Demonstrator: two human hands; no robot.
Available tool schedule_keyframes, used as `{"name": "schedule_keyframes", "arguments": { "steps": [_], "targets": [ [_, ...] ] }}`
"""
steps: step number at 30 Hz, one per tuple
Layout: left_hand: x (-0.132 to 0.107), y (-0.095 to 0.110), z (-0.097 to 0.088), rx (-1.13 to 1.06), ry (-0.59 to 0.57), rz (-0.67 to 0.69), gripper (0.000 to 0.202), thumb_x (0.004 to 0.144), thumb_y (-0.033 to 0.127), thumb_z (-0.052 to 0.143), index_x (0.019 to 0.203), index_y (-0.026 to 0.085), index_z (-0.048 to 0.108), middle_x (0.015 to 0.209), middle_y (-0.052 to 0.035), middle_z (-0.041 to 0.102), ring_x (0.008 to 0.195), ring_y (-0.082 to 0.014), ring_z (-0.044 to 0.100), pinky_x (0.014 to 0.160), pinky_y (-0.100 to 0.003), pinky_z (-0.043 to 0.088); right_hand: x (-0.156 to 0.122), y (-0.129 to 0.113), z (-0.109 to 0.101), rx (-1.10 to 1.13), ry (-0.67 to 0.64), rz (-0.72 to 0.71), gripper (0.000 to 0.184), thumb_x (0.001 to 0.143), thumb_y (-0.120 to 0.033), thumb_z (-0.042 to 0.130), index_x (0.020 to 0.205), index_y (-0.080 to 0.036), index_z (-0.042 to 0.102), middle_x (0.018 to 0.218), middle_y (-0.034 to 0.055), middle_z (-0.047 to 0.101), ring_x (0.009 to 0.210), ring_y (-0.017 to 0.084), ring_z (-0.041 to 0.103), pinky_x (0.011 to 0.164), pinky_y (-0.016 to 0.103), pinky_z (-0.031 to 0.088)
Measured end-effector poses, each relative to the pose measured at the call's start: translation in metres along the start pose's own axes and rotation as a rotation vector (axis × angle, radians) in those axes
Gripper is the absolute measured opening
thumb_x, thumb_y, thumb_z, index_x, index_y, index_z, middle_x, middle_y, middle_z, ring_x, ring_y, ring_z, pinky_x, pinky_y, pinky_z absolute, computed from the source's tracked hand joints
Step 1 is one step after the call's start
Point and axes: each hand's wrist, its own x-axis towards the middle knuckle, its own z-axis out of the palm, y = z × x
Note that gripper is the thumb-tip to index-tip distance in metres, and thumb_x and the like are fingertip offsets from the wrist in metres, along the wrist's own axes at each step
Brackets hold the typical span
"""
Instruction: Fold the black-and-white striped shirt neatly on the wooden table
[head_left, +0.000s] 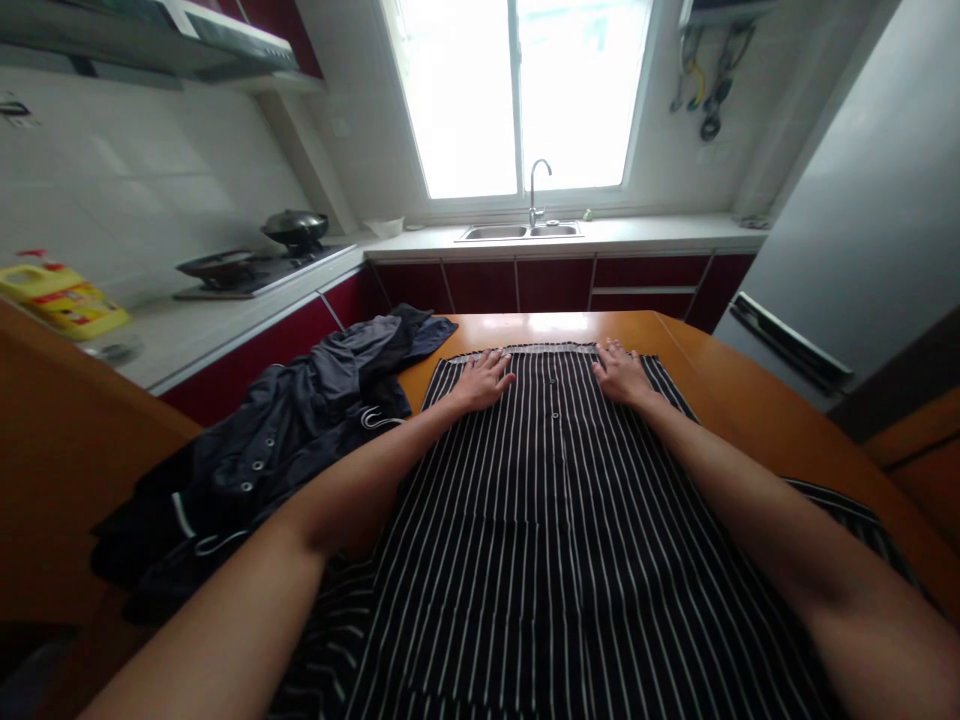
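Note:
A black shirt with white stripes (540,480) lies spread flat on the wooden table, its button line running down the middle. Its hem is at the far end, where a pale strip of the cloth's other side shows. My left hand (482,382) rests flat on the far left part of the shirt, fingers stretched out. On the far right part, my right hand (619,374) lies palm down with its fingers extended. A striped sleeve (847,510) sticks out beyond my right forearm, and more striped cloth is bunched under my left forearm.
Dark clothes (300,420) lie heaped along the left side of the wooden table (750,420). A counter with a sink (495,233), a wok (295,226) on the stove and a yellow jug (67,298) stands beyond. A fridge (847,220) is at the right.

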Motion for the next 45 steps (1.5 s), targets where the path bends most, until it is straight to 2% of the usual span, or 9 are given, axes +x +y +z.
{"name": "schedule_keyframes", "arguments": {
  "steps": [4, 11, 17, 21, 24, 28, 34, 40, 45],
  "targets": [
    [-0.02, -0.003, 0.002, -0.024, -0.075, -0.092, 0.066, 0.1, 0.067, 0.02, 0.157, 0.036, 0.032, 0.168, -0.0026, 0.019, 0.154, -0.037, 0.011, 0.119, -0.064, 0.01, -0.011, -0.023, 0.01, 0.042, -0.123, -0.144, 0.064, 0.102, -0.053, 0.023, 0.157, -0.021, 0.034, 0.167, 0.0091, 0.02, 0.154, 0.026, 0.015, 0.122, 0.055, 0.015],
    [-0.027, -0.054, -0.024, 0.008, -0.119, -0.356, 0.068, 0.101, 0.062, 0.019, 0.158, 0.027, 0.031, 0.167, -0.0107, 0.019, 0.154, -0.0324, 0.015, 0.121, -0.058, 0.014, -0.005, 0.037, -0.008, -0.031, -0.129, 0.178, 0.067, 0.103, -0.05, 0.02, 0.157, -0.013, 0.033, 0.166, 0.0158, 0.022, 0.154, 0.029, 0.018, 0.122, 0.056, 0.014],
    [-0.051, 0.019, -0.039, 0.026, -0.053, -0.136, 0.067, 0.103, 0.059, 0.021, 0.16, 0.024, 0.026, 0.168, -0.0118, 0.013, 0.155, -0.0349, 0.006, 0.121, -0.06, 0.008, -0.068, -0.044, -0.032, 0.024, -0.002, -0.03, 0.06, 0.104, -0.041, 0.021, 0.156, -0.014, 0.034, 0.167, 0.0127, 0.019, 0.155, 0.027, 0.013, 0.122, 0.057, 0.01],
    [-0.125, 0.079, -0.032, -0.129, -0.152, 0.076, 0.068, 0.1, 0.067, 0.024, 0.161, 0.037, 0.019, 0.169, -0.0051, 0.013, 0.155, -0.0368, 0.004, 0.12, -0.062, 0.01, -0.153, -0.1, -0.029, 0.176, -0.12, -0.249, 0.063, 0.103, -0.048, 0.024, 0.159, -0.021, 0.03, 0.168, 0.0083, 0.016, 0.155, 0.026, 0.011, 0.123, 0.054, 0.012],
    [-0.177, 0.09, -0.021, -0.162, -0.197, 0.048, 0.065, 0.098, 0.068, 0.03, 0.158, 0.043, 0.025, 0.169, -0.0016, 0.013, 0.154, -0.0384, 0.003, 0.119, -0.066, 0.008, -0.195, -0.1, -0.024, 0.166, -0.138, -0.257, 0.063, 0.102, -0.051, 0.028, 0.158, -0.021, 0.032, 0.167, 0.0096, 0.02, 0.155, 0.026, 0.013, 0.123, 0.054, 0.01],
    [-0.202, 0.072, -0.024, -0.16, -0.086, -0.066, 0.06, 0.101, 0.056, 0.037, 0.156, 0.032, 0.036, 0.166, -0.0071, 0.024, 0.154, -0.0349, 0.011, 0.121, -0.061, 0.011, -0.2, -0.073, -0.028, 0.074, -0.112, -0.101, 0.061, 0.103, -0.046, 0.03, 0.155, -0.017, 0.039, 0.165, 0.0138, 0.026, 0.154, 0.027, 0.017, 0.122, 0.054, 0.013],
    [-0.237, 0.037, -0.068, -0.394, 0.1, -0.014, 0.042, 0.099, 0.03, 0.04, 0.132, 0.017, 0.063, 0.137, -0.0096, 0.063, 0.127, -0.0205, 0.058, 0.112, -0.031, 0.041, -0.213, -0.085, -0.052, 0.055, -0.04, -0.05, 0.057, 0.103, -0.037, 0.028, 0.153, -0.012, 0.04, 0.165, 0.0162, 0.025, 0.154, 0.029, 0.016, 0.12, 0.058, 0.015],
    [-0.316, -0.006, -0.082, -0.311, -0.047, -0.201, 0.021, 0.086, 0.034, 0.063, 0.098, 0.022, 0.075, 0.107, -0.0081, 0.074, 0.103, -0.0237, 0.068, 0.095, -0.029, 0.051, -0.258, -0.135, -0.053, 0.195, -0.14, -0.117, 0.055, 0.102, -0.039, 0.031, 0.151, -0.017, 0.044, 0.165, 0.0147, 0.025, 0.154, 0.029, 0.017, 0.119, 0.06, 0.019],
    [-0.342, -0.014, -0.078, -0.246, -0.065, -0.297, 0.023, 0.084, 0.042, 0.064, 0.074, 0.022, 0.069, 0.082, -0.0045, 0.072, 0.081, -0.0214, 0.068, 0.079, -0.027, 0.051, -0.277, -0.148, -0.037, 0.143, -0.133, -0.105, 0.056, 0.102, -0.04, 0.032, 0.152, -0.016, 0.042, 0.164, 0.0163, 0.028, 0.153, 0.03, 0.019, 0.12, 0.059, 0.016]
  ]
}}
